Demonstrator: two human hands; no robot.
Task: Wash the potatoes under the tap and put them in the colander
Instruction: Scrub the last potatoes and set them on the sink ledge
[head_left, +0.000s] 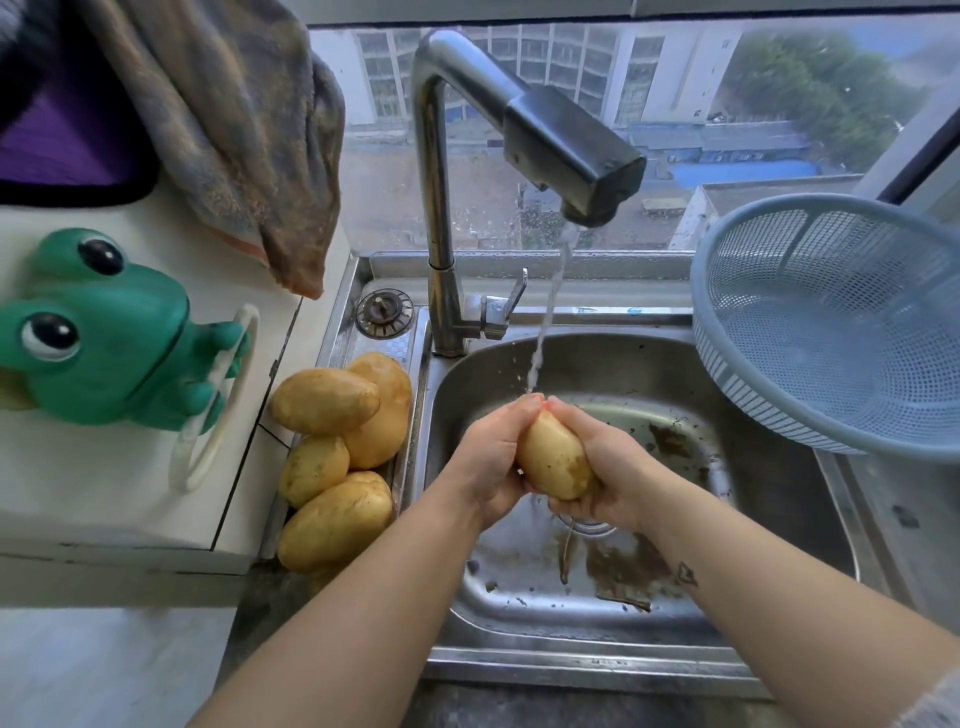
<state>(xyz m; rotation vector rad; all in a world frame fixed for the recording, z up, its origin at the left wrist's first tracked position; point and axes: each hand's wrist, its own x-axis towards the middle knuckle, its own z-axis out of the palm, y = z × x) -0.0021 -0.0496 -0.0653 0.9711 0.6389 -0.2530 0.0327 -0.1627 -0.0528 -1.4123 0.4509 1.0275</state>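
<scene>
A wet potato (553, 457), its pale yellow skin smooth and faintly shining, contrasts with the drier, matt, soil-flecked skins of the potato pile (332, 519). The tap (436, 208) is polished metal dulled by water spots, its spout head darker and matt. The sink (779, 519) is brushed stainless steel, smeared with brown grit. The colander (831, 332) is pale blue plastic, finely perforated, with a soft sheen. Also pictured: a glossy green plastic frog (104, 332), a smooth white tiled tabletop (104, 509) and a fuzzy, worn cloth (234, 130) in faded grey-brown.
</scene>
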